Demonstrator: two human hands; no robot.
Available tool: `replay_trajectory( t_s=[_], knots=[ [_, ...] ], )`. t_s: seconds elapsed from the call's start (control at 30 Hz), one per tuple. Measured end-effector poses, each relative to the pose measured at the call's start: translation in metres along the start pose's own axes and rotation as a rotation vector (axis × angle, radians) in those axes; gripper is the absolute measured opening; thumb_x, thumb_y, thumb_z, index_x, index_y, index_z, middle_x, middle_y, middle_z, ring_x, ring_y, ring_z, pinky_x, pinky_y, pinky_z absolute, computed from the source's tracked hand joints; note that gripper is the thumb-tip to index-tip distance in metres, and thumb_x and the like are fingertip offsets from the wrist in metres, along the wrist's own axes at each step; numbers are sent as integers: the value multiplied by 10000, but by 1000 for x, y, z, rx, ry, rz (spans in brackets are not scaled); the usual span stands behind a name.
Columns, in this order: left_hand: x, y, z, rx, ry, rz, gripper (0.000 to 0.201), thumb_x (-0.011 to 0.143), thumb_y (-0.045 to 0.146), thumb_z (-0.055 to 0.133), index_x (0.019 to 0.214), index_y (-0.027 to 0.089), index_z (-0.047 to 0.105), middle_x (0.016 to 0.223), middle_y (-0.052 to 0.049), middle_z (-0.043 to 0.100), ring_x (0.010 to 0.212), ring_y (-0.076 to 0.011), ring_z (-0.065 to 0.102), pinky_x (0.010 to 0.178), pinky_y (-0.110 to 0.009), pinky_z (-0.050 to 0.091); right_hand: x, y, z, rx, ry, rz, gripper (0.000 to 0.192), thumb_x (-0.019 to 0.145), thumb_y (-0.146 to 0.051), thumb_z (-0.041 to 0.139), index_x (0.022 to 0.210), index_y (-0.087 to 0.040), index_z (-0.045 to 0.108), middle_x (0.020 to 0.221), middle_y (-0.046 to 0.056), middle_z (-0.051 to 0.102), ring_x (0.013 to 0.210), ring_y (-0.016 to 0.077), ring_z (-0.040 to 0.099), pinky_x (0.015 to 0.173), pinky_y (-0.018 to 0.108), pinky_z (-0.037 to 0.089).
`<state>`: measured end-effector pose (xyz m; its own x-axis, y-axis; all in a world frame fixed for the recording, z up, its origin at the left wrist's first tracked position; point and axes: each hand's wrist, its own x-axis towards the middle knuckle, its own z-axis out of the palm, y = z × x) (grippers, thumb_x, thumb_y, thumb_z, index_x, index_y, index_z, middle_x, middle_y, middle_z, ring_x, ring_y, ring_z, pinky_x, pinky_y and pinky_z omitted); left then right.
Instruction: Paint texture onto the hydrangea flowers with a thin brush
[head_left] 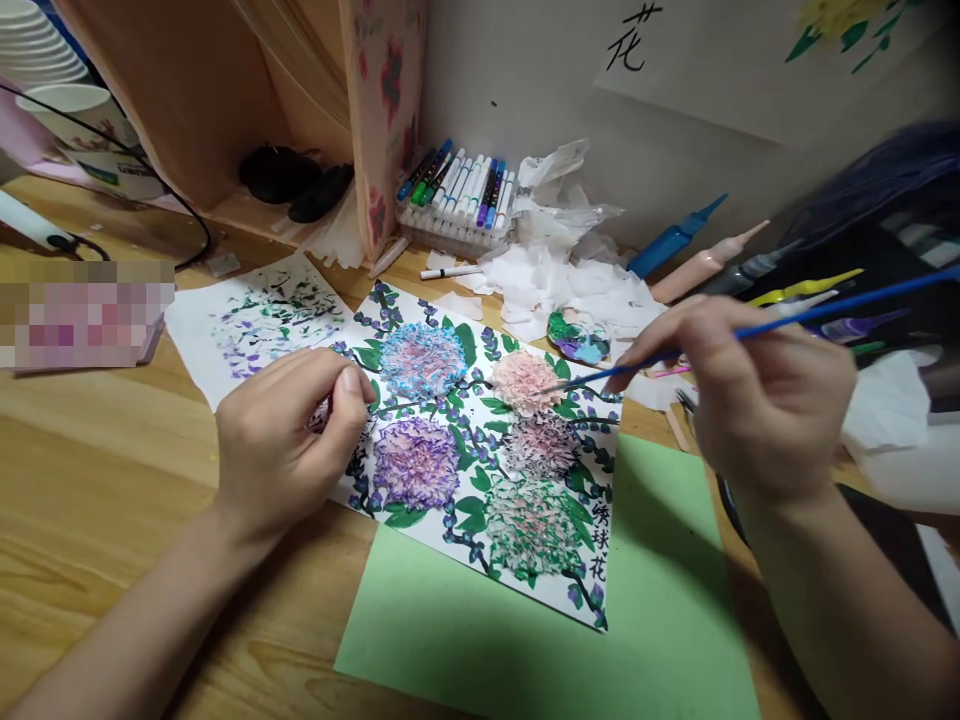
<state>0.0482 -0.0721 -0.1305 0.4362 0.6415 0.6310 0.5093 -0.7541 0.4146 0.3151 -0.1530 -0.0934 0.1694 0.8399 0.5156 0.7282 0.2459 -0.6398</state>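
Observation:
My right hand (pixel 772 385) is closed around a thin blue paintbrush (pixel 862 297). The brush tip lies at the right side of a pale pink textured flower (pixel 529 380) on a white painted card (pixel 469 560). Over the card's left edge rests my left hand (pixel 289 440), fingers curled in and thumb folded over them; whether anything is inside is hidden. Other raised flowers on the card are a blue-pink one (pixel 424 362), a purple one (pixel 417 462), a dark-edged one (pixel 544 445) and a green-pink one (pixel 534 525). Green leaves and dark stems surround them.
Green paper (pixel 660 620) lies beneath the card. A paint-smeared palette (pixel 577 335) sits behind it, near crumpled tissue (pixel 559 285) and a box of markers (pixel 457 205). Paint tubes (pixel 679 235) are at right. Left are a paint-dabbed sheet (pixel 277 310) and paper cups (pixel 79 125).

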Motion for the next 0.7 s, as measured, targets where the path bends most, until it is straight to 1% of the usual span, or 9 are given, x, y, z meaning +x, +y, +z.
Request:
replay_trajectory(
  t_s=[0.1, 0.13, 0.2, 0.37, 0.5, 0.57, 0.7],
  knots=[
    [-1, 2, 1, 15, -15, -49, 211, 841, 132, 476, 663, 206, 561, 576, 44, 536, 538, -78, 487, 558, -245, 370, -11, -9, 12, 57, -210, -196, 198, 891, -184, 472, 778, -222, 631, 688, 21, 635, 643, 144, 563, 584, 312, 445],
    [-1, 3, 1, 14, -14, -56, 215, 843, 136, 474, 660, 211, 559, 570, 47, 531, 535, -80, 483, 561, -247, 369, -13, -10, 15, 59, -251, -255, 178, 879, -161, 483, 800, -215, 633, 689, 22, 639, 639, 141, 555, 572, 305, 445],
    [-1, 4, 2, 11, -4, -57, 220, 844, 140, 472, 655, 219, 552, 563, 51, 527, 532, -83, 483, 564, -251, 370, -16, -10, 21, 48, -297, -309, 164, 867, -138, 493, 833, -210, 637, 692, 25, 647, 632, 138, 546, 555, 293, 448],
    [0, 6, 1, 5, -26, -64, 227, 857, 148, 448, 664, 225, 540, 571, 44, 524, 548, -95, 490, 575, -267, 378, -17, -8, 28, 47, -330, -292, 166, 871, -133, 488, 858, -201, 639, 721, 38, 656, 673, 135, 569, 584, 276, 479],
    [0, 7, -1, 17, -37, -78, 227, 856, 153, 442, 661, 232, 527, 568, 37, 511, 548, -110, 477, 576, -280, 375, -17, -7, 30, 35, -358, -323, 168, 873, -123, 482, 864, -199, 631, 721, 33, 659, 678, 135, 576, 589, 276, 483],
    [0, 7, -1, 23, -56, -93, 233, 857, 152, 433, 658, 235, 520, 574, 33, 514, 555, -116, 479, 584, -285, 377, -17, -6, 30, 20, -357, -332, 169, 870, -118, 484, 858, -202, 630, 716, 33, 661, 678, 141, 576, 589, 283, 482],
    [-1, 7, 0, 20, -39, -77, 234, 863, 164, 433, 657, 236, 520, 579, 36, 523, 549, -113, 482, 576, -279, 376, -17, -6, 30, 10, -337, -295, 169, 871, -131, 487, 854, -209, 636, 736, 42, 668, 694, 152, 583, 599, 297, 486]
  ],
)
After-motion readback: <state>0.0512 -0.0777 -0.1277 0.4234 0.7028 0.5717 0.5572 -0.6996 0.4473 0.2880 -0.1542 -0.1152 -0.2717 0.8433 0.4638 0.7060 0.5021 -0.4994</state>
